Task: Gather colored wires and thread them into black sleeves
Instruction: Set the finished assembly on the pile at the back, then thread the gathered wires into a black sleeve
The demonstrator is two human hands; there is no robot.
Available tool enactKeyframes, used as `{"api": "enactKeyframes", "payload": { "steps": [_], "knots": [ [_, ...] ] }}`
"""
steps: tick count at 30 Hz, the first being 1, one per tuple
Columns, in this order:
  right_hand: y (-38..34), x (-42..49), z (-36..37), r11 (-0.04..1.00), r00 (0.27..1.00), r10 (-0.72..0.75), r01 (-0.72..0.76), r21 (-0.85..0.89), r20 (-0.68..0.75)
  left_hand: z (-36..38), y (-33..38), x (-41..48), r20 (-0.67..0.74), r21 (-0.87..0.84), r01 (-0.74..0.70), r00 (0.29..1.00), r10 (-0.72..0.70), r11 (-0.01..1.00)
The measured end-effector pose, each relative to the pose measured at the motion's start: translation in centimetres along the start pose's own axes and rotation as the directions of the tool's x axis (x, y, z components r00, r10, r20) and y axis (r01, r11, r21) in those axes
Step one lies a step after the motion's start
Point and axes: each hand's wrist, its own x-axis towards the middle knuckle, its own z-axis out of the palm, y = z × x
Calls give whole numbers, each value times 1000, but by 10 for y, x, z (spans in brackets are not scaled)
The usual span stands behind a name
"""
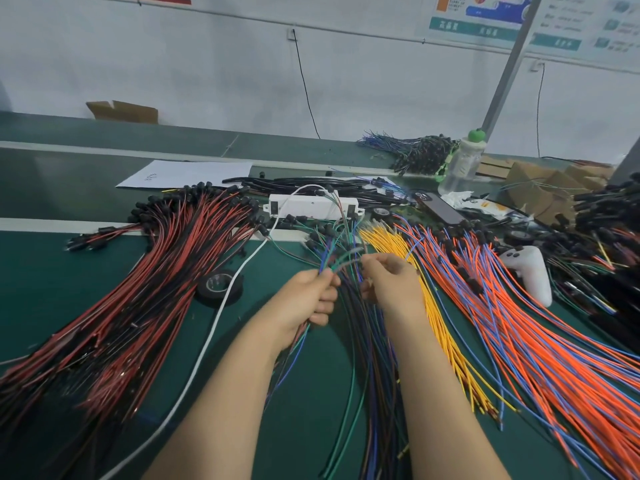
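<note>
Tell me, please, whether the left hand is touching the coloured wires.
Touching. The head view shows the left hand with fingers curled round the coloured wires, which emerge above and below it.

Single head view from a worn wide-angle camera, looking forward and down over a green bench (34, 265). White box (313, 206) sits mid-frame, a little above centre. Nearer the camera than the box: left hand (308, 296) and right hand (391, 285), close up, forearms entering from the bottom edge, both pinching colored wires (370, 341). Beyond the box: the bench's far edge, then a white wall (207, 74) filling the top.
</note>
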Motion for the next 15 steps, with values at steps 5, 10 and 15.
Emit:
{"api": "enactKeyframes", "payload": {
  "steps": [5,10,15],
  "knots": [
    [6,11,-28,819,976,-107,-21,-573,-189,13,65,-20,19,-491,-196,972,236,849],
    [13,10,-30,493,981,-7,-166,-854,-195,15,105,-28,-61,-657,-226,967,248,719],
    [17,10,-32,562,966,-46,-187,-806,-255,4,76,-22,-118,-538,-131,990,79,833]
  ]
}}
